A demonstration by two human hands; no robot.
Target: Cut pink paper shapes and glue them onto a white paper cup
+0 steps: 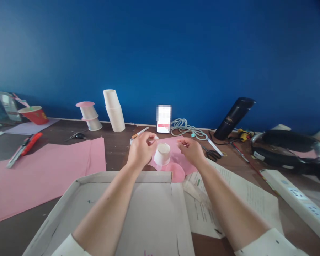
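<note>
1. Two hands flank a paper cup [162, 153] at frame centre: left hand [141, 149] pinches a small white object [156, 137].
2. Right hand [192, 149] is loosely curled, contents unclear.
3. Cup rests on pink paper [176, 170] beside the cardboard tray [138, 213] rim.

Small white paper cup [162, 153] on pale pink cut paper [176, 170], large pink paper sheet [42, 174], deep blue wall [160, 53] (plain, unpatterned), red paper cup [34, 114], dark brown table [114, 142]
</note>
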